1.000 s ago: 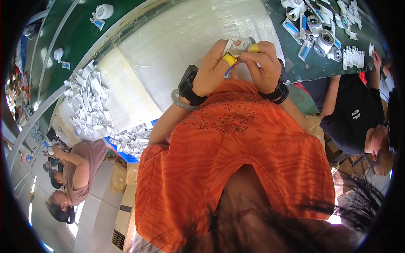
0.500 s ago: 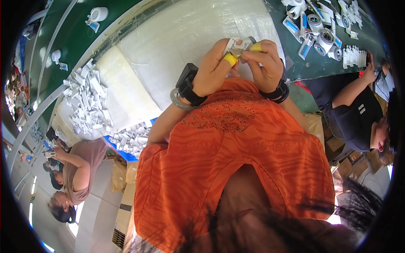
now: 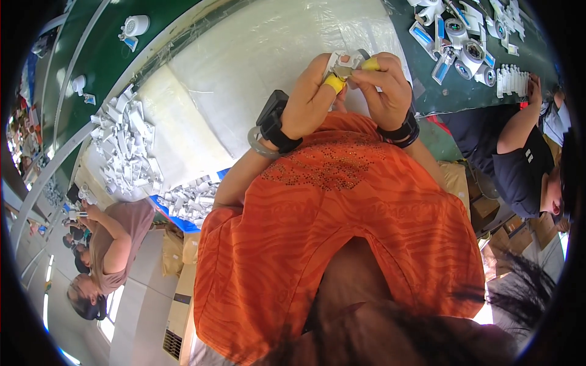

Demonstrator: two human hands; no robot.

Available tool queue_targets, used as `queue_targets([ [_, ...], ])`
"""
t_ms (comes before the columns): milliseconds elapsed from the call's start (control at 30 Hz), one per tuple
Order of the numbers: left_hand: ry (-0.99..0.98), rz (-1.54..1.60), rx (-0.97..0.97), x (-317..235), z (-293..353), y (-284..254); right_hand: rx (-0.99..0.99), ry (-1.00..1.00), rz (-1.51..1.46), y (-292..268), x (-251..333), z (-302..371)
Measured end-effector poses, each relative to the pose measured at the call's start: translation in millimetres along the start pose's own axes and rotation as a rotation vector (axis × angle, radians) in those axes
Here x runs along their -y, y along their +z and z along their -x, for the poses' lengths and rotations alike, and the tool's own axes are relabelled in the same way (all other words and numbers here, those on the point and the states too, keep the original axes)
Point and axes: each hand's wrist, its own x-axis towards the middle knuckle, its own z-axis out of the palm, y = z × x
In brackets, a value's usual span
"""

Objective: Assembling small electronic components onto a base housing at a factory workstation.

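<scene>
- The bench is covered with a pale plastic-wrapped mat point(image 3: 262, 61); a green table point(image 3: 430, 104) adjoins it on the right, where round-faced white units point(image 3: 472, 53) are laid.
- A heap of loose white pieces point(image 3: 127, 149) is piled on the left, and a blue bin point(image 3: 184, 224) filled with similar pieces is placed nearer, below the mat's left corner.
- The white part point(image 3: 335, 60) is held above the near side of the mat, between both hands, with a small grey piece point(image 3: 343, 71) seated on or against it (which of the two cannot be told).
- The left hand point(image 3: 305, 102) is closed around the left end of the part; its thumb, fitted with a yellow cover point(image 3: 333, 83), is pressed near the grey piece.
- The fingers of the right hand point(image 3: 387, 91) are bent and drawn together at the right end; whether the grey piece is pinched by them cannot be seen.
- The part should be kept steady by the left hand alone, so that the right fingertips are left free for fine adjustment.
- Pressure should be applied squarely and gradually; if the grey piece is tilted, thin white edges could be stressed.
- Alignment should be checked by eye before full force is applied.
</scene>
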Motion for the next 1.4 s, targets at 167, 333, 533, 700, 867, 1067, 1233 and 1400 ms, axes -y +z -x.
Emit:
queue_targets([
  [167,0.011,0.012,-0.01,1.4,0.5,1.1,0.036,0.022,-0.059,-2.3,2.6,-3.6],
  [333,0.002,-0.013,-0.021,2.4,0.6,1.7,0.045,0.024,-0.058,-1.3,0.1,-1.3],
  [533,0.021,0.041,-0.011,-1.5,3.0,0.5,0.04,0.218,-0.151,1.7,7.4,1.7],
  [700,0.068,-0.17,-0.044,9.8,2.5,0.5,0.094,0.124,-0.081,-4.1,4.6,-4.9],
  [867,0.088,-0.2,-0.046,11.0,2.7,1.6,0.098,0.102,-0.098,-5.8,-0.3,-4.9],
  [1067,0.056,-0.183,-0.038,9.5,1.8,2.0,0.088,0.097,-0.103,-4.9,-0.4,-4.6],
  [1233,0.148,-0.27,-0.11,9.8,-0.4,3.7,0.066,0.051,-0.006,-1.8,2.1,-1.7],
  [1400,0.042,-0.183,-0.074,-3.6,-3.5,0.8,0.098,0.227,-0.265,-0.8,-3.7,12.6],
])
